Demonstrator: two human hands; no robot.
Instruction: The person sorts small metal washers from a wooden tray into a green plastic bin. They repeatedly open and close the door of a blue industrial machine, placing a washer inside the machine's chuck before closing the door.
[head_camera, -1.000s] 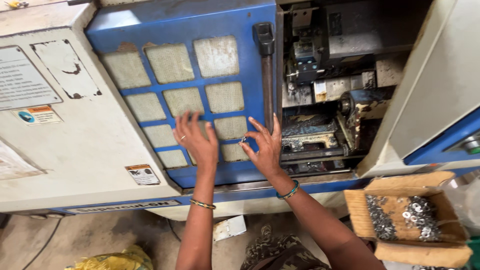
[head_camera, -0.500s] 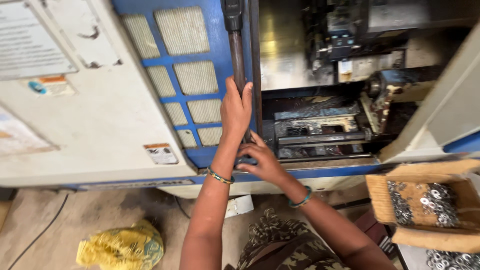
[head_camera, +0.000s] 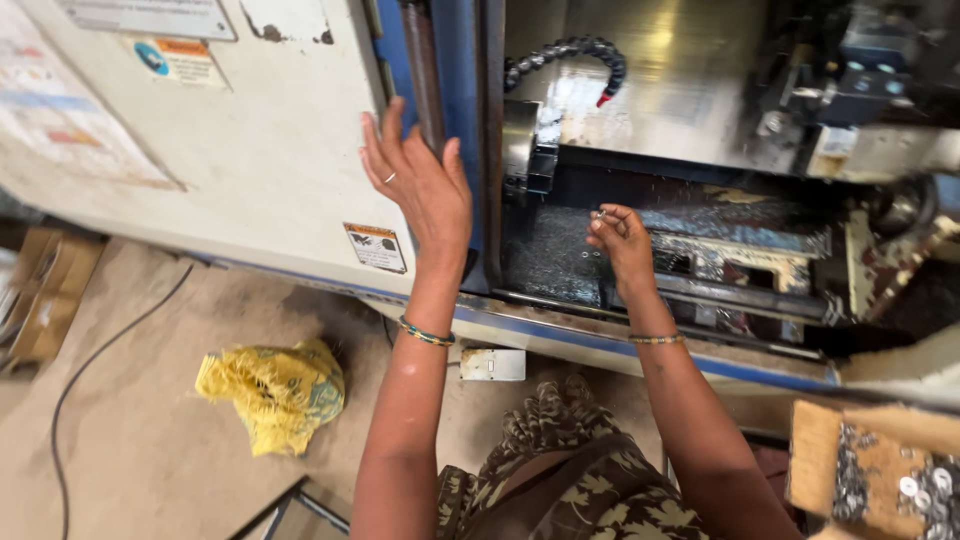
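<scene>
My left hand (head_camera: 420, 180) is flat against the blue sliding door (head_camera: 455, 130) of a machine, beside its dark vertical handle bar (head_camera: 420, 70), fingers spread. The door is slid far to the left and the machine's inside is exposed. My right hand (head_camera: 620, 240) reaches into the opening and pinches a small metal ring (head_camera: 600, 213) between its fingertips. It is just right of the round metal chuck (head_camera: 525, 150). A black segmented coolant hose (head_camera: 575, 50) with a red tip hangs above.
The cream machine casing (head_camera: 250, 150) with stickers fills the left. A cardboard box of metal washers (head_camera: 880, 480) sits at the lower right. A crumpled yellow bag (head_camera: 275, 390) and a black cable (head_camera: 90, 370) lie on the floor. Tooling (head_camera: 850, 90) fills the upper right.
The blue door has slid further left under my left hand. My right hand has left the door edge and gone into the machine, now pinching a small ring.
</scene>
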